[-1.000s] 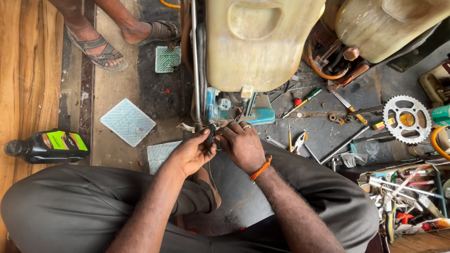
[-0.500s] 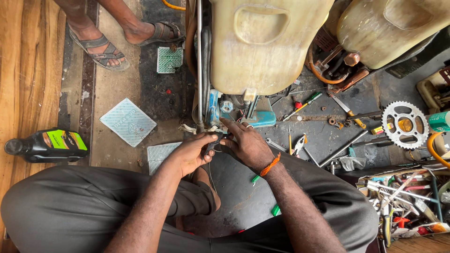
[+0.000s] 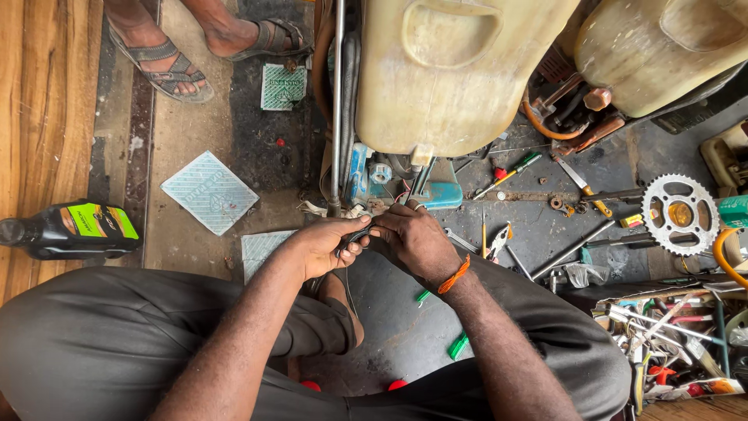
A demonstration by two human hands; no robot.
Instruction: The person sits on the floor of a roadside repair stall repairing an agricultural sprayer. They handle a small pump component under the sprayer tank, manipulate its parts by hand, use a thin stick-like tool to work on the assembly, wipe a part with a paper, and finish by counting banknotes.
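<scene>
Two hands: meet low over the floor (image 3: 195, 125), between the seated person's knees.
Left hand (image 3: 323, 245): fingers curled tight round a thin dark cable (image 3: 354, 236).
Right hand (image 3: 413, 242): pinching the same cable from the other side, an orange band (image 3: 454, 274) at the wrist.
Cable: just below the big cream jug (image 3: 444, 70).
Nearby: sprocket (image 3: 679, 214) and loose tools at right; dark oil bottle (image 3: 70, 230) at left; another person's sandalled feet (image 3: 160, 58) at top.
</scene>
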